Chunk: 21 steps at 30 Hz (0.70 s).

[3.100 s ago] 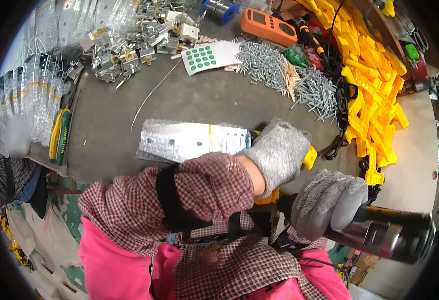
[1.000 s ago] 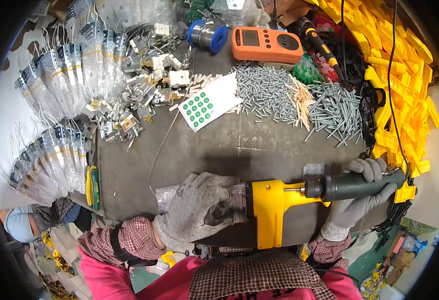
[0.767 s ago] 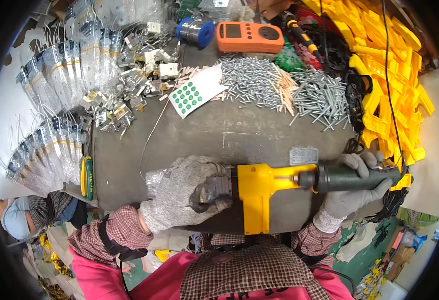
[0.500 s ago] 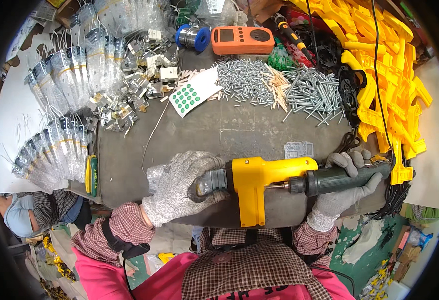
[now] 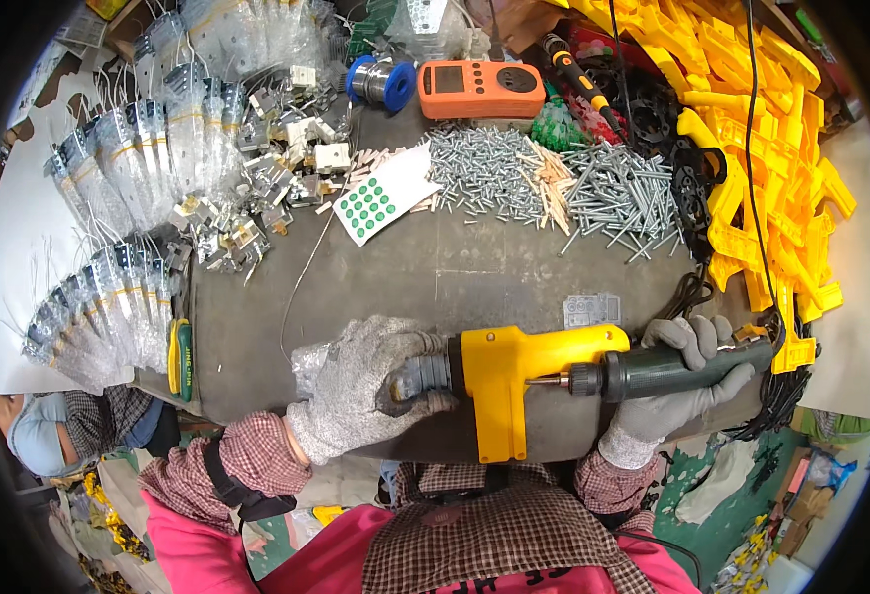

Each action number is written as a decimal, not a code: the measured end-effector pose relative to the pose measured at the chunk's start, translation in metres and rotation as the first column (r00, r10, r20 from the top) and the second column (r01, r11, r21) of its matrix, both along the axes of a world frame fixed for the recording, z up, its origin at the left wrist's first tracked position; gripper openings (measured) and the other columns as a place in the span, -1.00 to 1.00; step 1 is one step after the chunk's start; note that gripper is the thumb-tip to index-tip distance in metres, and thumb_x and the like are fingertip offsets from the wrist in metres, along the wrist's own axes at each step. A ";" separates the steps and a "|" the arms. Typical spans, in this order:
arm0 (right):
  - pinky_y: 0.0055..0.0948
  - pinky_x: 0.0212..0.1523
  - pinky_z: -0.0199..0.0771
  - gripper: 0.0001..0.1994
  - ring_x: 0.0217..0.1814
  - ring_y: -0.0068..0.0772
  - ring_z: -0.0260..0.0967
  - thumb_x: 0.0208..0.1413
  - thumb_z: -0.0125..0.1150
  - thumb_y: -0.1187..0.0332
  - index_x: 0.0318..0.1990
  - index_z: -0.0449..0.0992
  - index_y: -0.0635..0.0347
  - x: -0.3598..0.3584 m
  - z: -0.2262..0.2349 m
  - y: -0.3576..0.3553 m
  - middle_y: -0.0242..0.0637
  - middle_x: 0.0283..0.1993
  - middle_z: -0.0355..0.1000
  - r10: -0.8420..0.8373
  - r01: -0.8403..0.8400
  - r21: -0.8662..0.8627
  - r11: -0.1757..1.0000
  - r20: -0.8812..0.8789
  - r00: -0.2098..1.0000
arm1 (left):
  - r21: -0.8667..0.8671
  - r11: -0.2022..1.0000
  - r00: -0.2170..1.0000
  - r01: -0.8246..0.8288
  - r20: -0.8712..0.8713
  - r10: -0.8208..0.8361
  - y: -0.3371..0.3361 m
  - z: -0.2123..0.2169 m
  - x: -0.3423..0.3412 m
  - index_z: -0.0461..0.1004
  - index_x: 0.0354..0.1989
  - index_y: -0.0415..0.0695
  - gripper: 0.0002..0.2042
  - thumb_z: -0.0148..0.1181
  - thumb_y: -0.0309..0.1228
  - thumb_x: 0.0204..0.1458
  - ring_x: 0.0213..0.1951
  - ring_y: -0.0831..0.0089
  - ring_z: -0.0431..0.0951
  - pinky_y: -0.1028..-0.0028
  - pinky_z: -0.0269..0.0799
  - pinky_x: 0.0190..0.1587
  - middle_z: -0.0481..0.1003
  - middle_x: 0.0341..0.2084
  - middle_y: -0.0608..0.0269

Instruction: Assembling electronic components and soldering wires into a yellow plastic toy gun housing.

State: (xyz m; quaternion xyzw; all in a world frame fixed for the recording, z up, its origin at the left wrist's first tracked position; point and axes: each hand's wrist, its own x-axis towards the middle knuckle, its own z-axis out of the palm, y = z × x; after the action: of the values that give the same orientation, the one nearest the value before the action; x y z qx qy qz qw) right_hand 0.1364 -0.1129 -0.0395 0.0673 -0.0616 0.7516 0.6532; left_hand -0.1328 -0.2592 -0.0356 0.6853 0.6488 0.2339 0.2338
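Observation:
My gloved left hand (image 5: pixel 370 386) is wrapped round the clear, film-covered barrel of a yellow tool housing (image 5: pixel 494 386), which lies sideways with its handle toward me. A dark ribbed collar joins barrel and housing. In my gloved right hand (image 5: pixel 682 366) is a dark electric screwdriver (image 5: pixel 653 372), its fingers curled round the body. The screwdriver's thin bit points left and its tip meets the housing's handle; the exact contact spot is too small to make out. Behind the housing, a small grey printed label sheet (image 5: pixel 591 309) lies on the table.
Piles of screws (image 5: pixel 489 168) lie beyond the hands, near an orange meter (image 5: pixel 481 89) and solder spool (image 5: pixel 380 82). Yellow housings (image 5: pixel 767 178) heap at right, beside a hanging black cord (image 5: pixel 755 148). Bagged parts (image 5: pixel 108 307) and yellow-green cutters (image 5: pixel 180 358) sit left.
The housing's handle end and the screwdriver have shifted slightly, with the bit now a little lower against the handle. Both hands keep their grips.

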 end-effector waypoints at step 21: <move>-0.47 -0.29 0.31 -0.63 -0.49 -0.60 0.23 0.03 0.46 0.21 -0.24 0.33 0.08 -0.010 0.005 0.002 -0.55 -0.47 0.16 -0.079 0.091 -0.096 0.991 0.119 0.990 | 0.153 0.988 0.989 0.032 0.135 -0.053 -0.002 -0.006 -0.004 0.52 -0.03 -0.04 -0.53 0.47 -0.15 -0.12 -0.03 0.01 0.49 0.10 0.35 -0.05 0.48 0.04 0.05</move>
State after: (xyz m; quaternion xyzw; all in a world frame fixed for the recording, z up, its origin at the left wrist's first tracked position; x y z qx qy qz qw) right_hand 0.1265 -0.1106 -0.0347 -0.0119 -0.0634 0.7279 0.6827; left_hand -0.1371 -0.2617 -0.0419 0.6966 0.5968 0.3243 0.2309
